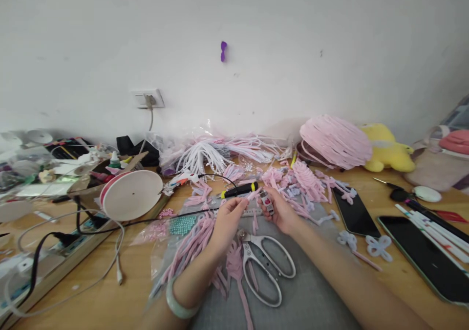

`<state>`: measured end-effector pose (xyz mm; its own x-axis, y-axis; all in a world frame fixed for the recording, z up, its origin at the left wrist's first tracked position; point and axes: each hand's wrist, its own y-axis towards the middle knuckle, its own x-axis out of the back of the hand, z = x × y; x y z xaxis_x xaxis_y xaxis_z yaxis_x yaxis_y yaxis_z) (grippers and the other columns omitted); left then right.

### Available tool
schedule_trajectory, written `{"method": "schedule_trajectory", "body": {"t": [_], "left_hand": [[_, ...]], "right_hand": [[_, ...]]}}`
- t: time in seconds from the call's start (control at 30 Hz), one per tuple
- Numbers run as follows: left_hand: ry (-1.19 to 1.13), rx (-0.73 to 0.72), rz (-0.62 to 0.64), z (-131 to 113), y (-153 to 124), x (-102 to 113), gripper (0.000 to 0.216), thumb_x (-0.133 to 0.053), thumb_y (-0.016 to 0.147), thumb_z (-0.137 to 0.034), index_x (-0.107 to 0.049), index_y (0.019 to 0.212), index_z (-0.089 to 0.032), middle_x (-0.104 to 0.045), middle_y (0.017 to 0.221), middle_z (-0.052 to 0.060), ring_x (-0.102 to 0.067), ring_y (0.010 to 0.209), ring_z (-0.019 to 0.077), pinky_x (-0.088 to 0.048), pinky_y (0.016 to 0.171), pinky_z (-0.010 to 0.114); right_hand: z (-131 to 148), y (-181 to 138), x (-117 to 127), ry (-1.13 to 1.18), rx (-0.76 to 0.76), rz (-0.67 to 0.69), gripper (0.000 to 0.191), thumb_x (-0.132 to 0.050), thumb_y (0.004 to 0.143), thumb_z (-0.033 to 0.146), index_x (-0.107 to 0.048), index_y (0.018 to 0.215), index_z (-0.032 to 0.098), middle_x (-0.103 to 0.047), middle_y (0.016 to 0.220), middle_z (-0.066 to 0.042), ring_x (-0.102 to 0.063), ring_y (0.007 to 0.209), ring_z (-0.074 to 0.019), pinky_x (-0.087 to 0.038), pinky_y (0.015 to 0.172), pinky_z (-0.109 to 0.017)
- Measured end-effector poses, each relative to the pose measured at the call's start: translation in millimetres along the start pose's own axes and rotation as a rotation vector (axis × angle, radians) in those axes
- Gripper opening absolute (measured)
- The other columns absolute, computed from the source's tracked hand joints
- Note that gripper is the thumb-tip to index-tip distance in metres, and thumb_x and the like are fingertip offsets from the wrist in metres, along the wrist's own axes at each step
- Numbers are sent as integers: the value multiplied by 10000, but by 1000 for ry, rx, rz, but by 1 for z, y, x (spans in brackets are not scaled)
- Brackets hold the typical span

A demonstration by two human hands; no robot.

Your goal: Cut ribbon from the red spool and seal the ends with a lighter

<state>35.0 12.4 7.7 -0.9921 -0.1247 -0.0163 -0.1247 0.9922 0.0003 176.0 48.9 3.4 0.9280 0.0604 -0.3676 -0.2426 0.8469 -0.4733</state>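
Note:
My left hand [229,222] pinches a short pink chenille stem [252,196] between thumb and fingertips. Closed around a small silver piece with a dark red print [267,203] is my right hand [281,211]; the piece looks like a lighter or a clipper, and I cannot tell which. Both hands are close together over a grey mat [308,281]. Below them lie large scissors with silver handles [269,266], beside a pink leaf-like chenille shape [234,261]. A black and yellow tool handle [240,189] lies just behind the hands.
Pink and white chenille stems [201,156] heap along the wall. At right are a pink coil [335,142], a yellow plush toy [386,149] and two phones [355,212]. At left stand a ribbon spool [134,195], beads [183,225] and a power strip [54,271] with cables.

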Motion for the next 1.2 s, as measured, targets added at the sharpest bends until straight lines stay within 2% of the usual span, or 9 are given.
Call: {"method": "schedule_trajectory", "body": {"t": [0.17, 0.33, 0.53, 0.67, 0.93, 1.07, 1.2], "left_hand": [[-37, 33, 47, -3, -3, -3, 243, -563, 680, -373, -537, 554, -166, -460, 546, -41, -382, 553, 102, -297, 558, 212], [-37, 93, 44, -3, -6, -6, 257, -566, 658, -376, -514, 526, -161, -447, 522, -45, -362, 531, 94, -278, 533, 210], [-41, 100, 34, -4, -7, -7, 262, -571, 660, -369, -516, 519, -155, -439, 509, -52, -352, 510, 83, -277, 519, 205], [-54, 107, 44, -3, -7, -7, 257, -579, 665, -361, -518, 524, -154, -436, 506, -56, -355, 503, 77, -277, 511, 199], [-83, 103, 36, -11, -10, -8, 213, -607, 648, -346, -551, 565, -158, -496, 513, -53, -420, 485, 82, -327, 508, 202], [-6, 26, 13, -9, -9, -8, 176, -593, 666, -326, -580, 618, -157, -581, 588, -26, -501, 559, 110, -371, 562, 215], [130, -58, -15, -7, -8, -7, 160, -573, 684, -309, -583, 632, -158, -591, 611, -24, -520, 603, 118, -379, 593, 218]], "right_hand": [[-8, -3, -7, 66, 68, -91, 220, -497, 757, 365, -503, 676, 161, -540, 516, 25, -365, 352, -43, -219, 340, -152], [-12, -1, -9, 120, 35, -73, 287, -473, 744, 408, -498, 620, 150, -453, 406, 40, -319, 317, -44, -186, 326, -156], [-15, 0, -9, 140, 35, -83, 283, -462, 730, 375, -513, 585, 137, -447, 396, 39, -300, 293, -36, -148, 321, -156], [-17, 0, -9, 153, 49, -39, 314, -447, 730, 381, -545, 575, 126, -435, 390, 38, -295, 297, -39, -159, 325, -170], [-24, -1, -6, 329, 20, 158, 335, -445, 728, 412, -576, 615, 124, -469, 427, 21, -336, 335, -61, -215, 358, -186], [-25, -2, -4, 344, 2, 166, 345, -450, 735, 409, -590, 623, 114, -481, 430, 14, -342, 330, -63, -215, 365, -189], [-26, -2, -2, 380, -22, 183, 340, -441, 737, 397, -596, 626, 115, -495, 434, 4, -355, 334, -72, -227, 375, -199]]}}
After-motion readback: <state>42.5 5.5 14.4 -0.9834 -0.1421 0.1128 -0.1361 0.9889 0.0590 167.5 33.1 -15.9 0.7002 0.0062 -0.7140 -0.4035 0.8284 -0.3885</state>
